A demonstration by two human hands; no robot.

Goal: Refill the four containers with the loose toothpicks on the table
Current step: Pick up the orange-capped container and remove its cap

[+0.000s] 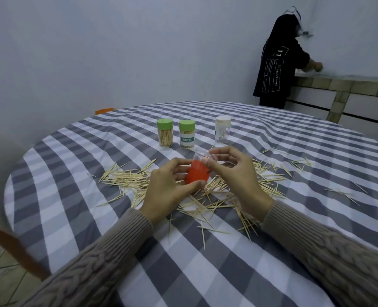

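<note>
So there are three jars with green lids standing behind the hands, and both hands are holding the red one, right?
Not quite. The head view shows only two green-lidded jars; the third jar standing there has a white lid. The left hand and right hand do both hold the red one.

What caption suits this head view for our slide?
Both hands, left hand and right hand, hold a red-capped container above loose toothpicks.

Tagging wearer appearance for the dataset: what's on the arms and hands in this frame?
Both arms wear long sleeves of a taupe, grey-brown cable-knit sweater with ribbed cuffs ending at the wrists. The left hand and right hand are bare: no gloves, and no rings, watch or markings visible.
</note>
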